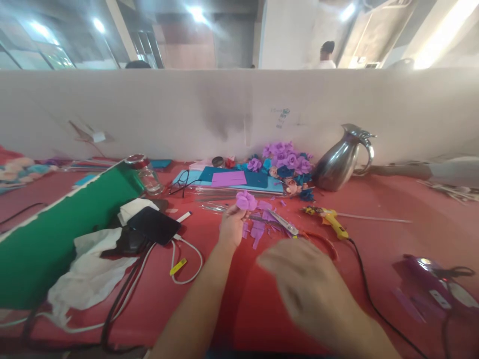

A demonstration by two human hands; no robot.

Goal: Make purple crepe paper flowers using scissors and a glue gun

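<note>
My left hand (232,227) is closed around the base of a purple paper flower (246,200), its ruffled petals facing up. Closer to me, my right hand (305,284) is smeared by motion, so its fingers cannot be made out. Just beyond it lie scissors (285,223) with metal blades and orange-red handles, partly covered by the hand. Purple paper scraps (257,232) are strewn around the blades. Right of the scissors rests a yellow hot glue gun (335,223) with a clear glue stick in its back.
Finished paper flowers (286,158) are heaped before the partition, beside a steel jug (339,162). Coloured paper sheets (229,178) and eyeglasses (182,183) lie left of them. A glass jar (147,174), phone (154,225), cables and green board (75,229) occupy the left. A purple power strip (430,279) sits right.
</note>
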